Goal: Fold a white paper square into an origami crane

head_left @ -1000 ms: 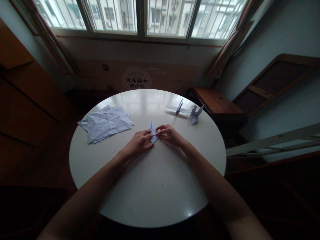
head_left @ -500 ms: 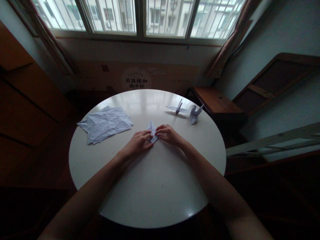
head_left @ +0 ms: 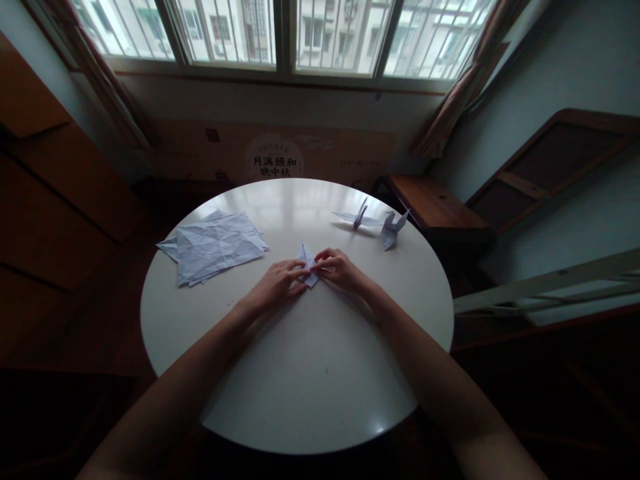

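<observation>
Clock laid on one round white table (head_left: 320, 387), 12 toward the window (head_left: 333, 37). Count: one small folded paper (head_left: 305, 255), just toward 12 from centre; two paper birds, first bird (head_left: 360, 217) at 1, second bird (head_left: 389, 235) between 1 and 2; one pile of creased sheets (head_left: 217, 243) at 10–11, sheets overlapping, number uncountable. Left hand (head_left: 280, 280): fingers curled, narrow thumb gap, holding the paper's 9 o'clock side. Right hand (head_left: 338, 269): thumb and fingertips pinched on its 3 o'clock side. Pile's outer corner reaches the rim. Bare tabletop runs between forearms to 6.
</observation>
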Motion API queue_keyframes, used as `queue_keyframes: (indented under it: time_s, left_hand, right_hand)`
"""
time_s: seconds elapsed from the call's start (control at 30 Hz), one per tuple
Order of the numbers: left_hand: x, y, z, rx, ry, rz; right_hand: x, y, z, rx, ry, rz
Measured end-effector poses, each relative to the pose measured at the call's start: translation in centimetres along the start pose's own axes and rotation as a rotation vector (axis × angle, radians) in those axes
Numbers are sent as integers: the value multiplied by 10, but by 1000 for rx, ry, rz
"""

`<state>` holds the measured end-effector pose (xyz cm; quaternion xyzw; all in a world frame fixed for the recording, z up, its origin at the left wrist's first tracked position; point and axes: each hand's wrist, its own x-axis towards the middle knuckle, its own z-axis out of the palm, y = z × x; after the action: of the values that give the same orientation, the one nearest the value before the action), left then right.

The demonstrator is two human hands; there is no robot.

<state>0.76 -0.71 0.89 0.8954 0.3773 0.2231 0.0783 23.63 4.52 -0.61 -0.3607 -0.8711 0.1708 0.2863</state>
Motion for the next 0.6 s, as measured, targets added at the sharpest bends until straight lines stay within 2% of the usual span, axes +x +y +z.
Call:
queue_keyframes:
  time_s: [0.37, 0.6]
  left_hand:
    - [1, 5, -3, -38, -6, -64]
    - [0, 2, 0, -3, -57, -75]
  right_hand:
    - [-2, -10, -8, 9, -60, 25]
    - [-3, -14, -8, -54, -81, 22]
